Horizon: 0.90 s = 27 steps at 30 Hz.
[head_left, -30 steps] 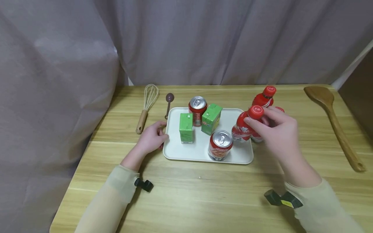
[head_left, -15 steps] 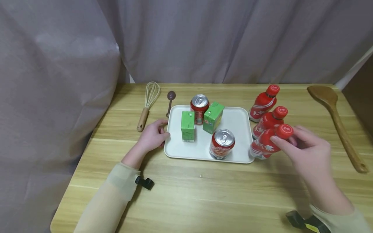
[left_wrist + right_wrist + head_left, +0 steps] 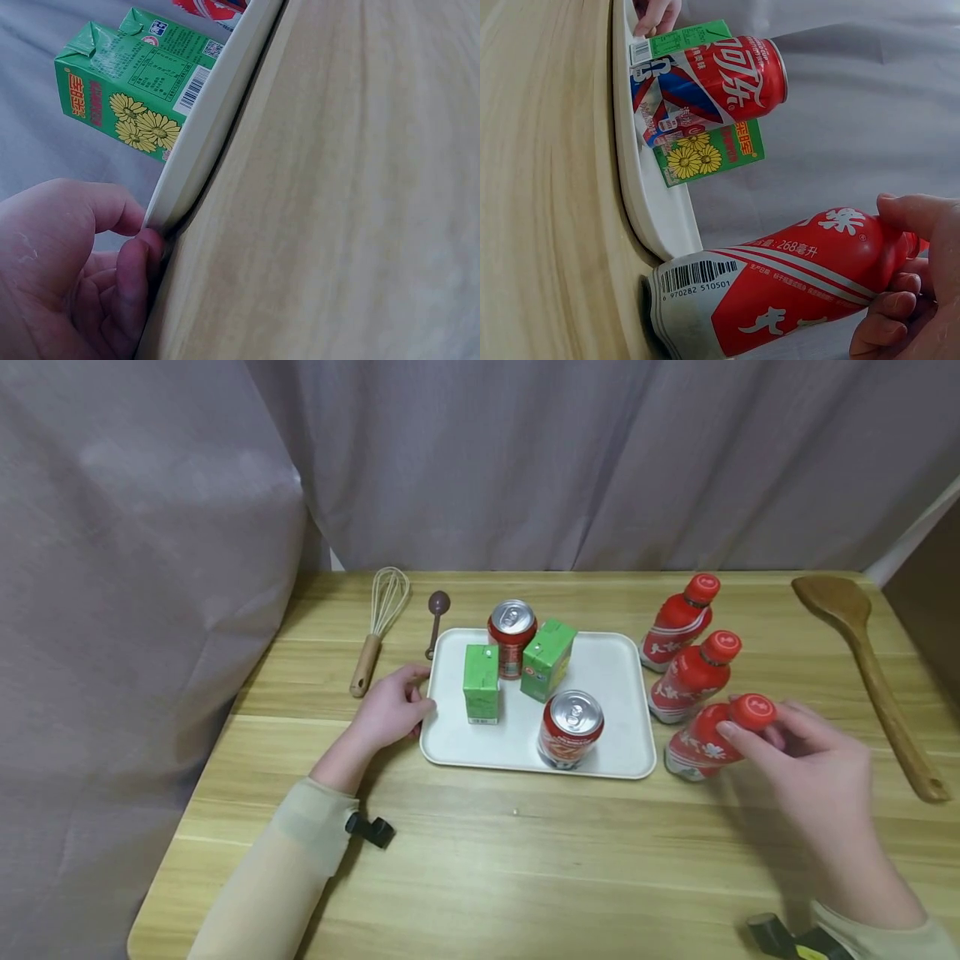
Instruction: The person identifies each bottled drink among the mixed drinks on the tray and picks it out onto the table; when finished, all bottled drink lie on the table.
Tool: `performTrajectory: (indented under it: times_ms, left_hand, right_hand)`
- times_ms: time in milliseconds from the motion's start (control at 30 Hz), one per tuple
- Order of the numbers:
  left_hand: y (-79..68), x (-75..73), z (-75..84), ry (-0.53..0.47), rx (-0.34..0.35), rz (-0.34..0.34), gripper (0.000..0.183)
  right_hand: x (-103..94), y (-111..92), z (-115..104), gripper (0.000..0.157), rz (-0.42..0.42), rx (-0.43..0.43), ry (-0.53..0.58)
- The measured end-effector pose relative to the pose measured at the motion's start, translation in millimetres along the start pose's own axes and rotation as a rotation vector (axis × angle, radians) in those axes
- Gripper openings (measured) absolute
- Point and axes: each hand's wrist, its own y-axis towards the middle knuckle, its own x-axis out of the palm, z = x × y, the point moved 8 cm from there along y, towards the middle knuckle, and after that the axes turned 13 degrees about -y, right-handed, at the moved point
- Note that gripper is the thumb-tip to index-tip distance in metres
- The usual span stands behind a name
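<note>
My left hand (image 3: 392, 708) pinches the left rim of a white tray (image 3: 465, 750), thumb and fingers at its edge in the left wrist view. On the tray stand two green drink cartons (image 3: 482, 685) and two red soda cans (image 3: 572, 731). Just right of the tray, my right hand (image 3: 817, 768) grips a red plastic bottle (image 3: 705, 745) by its neck, below the cap. The bottle's base (image 3: 682, 307) is at the tabletop in the right wrist view. Behind it stand two similar bottles, a middle bottle (image 3: 690, 681) and a rear bottle (image 3: 677, 627).
A whisk (image 3: 378, 627) with a wooden handle and a small brown measuring spoon (image 3: 437, 610) lie left of the tray. On the far right lies a wooden spatula (image 3: 862, 652). A grey curtain (image 3: 465, 468) hangs behind the wooden table (image 3: 480, 860).
My right hand has carried the bottle from over the tray's right end, rightward and toward me, down to the table in front of the other two bottles. My left hand has stayed at the rim.
</note>
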Motion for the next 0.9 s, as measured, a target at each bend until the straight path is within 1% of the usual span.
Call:
performTrajectory:
  times_ms: [167, 367, 467, 700, 900]
  left_hand:
    - [0.6, 0.0, -0.2, -0.002, 0.003, 0.001, 0.056]
    - [0.5, 0.0, -0.9, -0.006, -0.001, -0.002, 0.056]
    - [0.1, 0.1, -0.4, -0.006, 0.001, -0.003, 0.055]
    - [-1.6, 0.5, -1.6, -0.010, -0.010, -0.005, 0.055]
    - [-1.9, 0.3, 0.0, -0.011, -0.007, -0.008, 0.055]
  right_hand:
    - [3.5, -1, -1, 0.030, 0.005, -0.021, 0.039]
    - [7.2, -3, -1, 0.031, -0.027, -0.062, 0.021]
    - [9.4, -4, 0, 0.030, -0.035, -0.062, 0.025]
    - [13.4, -9, -3, 0.029, -0.026, -0.061, 0.077]
    - [13.8, -11, -8, 0.027, 0.001, -0.096, 0.128]
